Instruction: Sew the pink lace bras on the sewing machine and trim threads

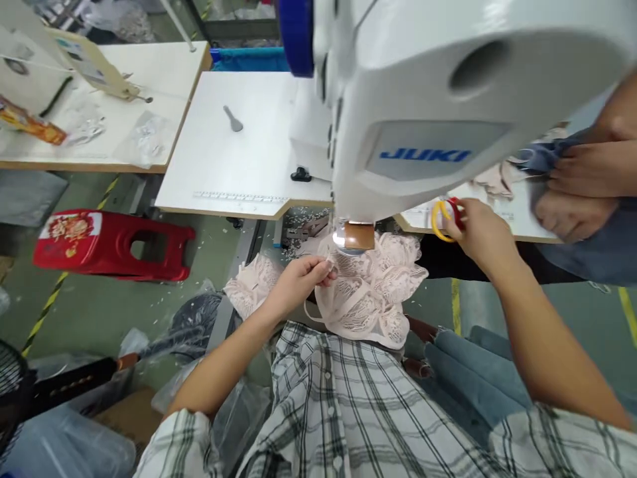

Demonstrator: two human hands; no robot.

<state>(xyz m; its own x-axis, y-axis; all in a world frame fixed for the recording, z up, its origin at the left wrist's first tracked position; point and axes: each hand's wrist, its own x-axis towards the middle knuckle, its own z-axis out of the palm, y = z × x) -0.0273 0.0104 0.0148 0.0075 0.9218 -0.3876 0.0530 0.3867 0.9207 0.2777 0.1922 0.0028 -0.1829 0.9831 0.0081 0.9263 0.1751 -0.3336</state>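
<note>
Pale pink lace bras lie bunched beneath the sewing machine's head, at the front of my body. My left hand is closed in a pinch at the left edge of this lace, beside the machine's needle area. To the right, my right hand is closed around scissors with yellow and red handles, at the table's front edge. The scissors' blades are hidden. Another piece of pink lace hangs to the left of my left hand.
A white tabletop holds a grey spoon-shaped tool and a small black part. A red stool lies at left, with a fan below it. At right are another person's hands on dark cloth.
</note>
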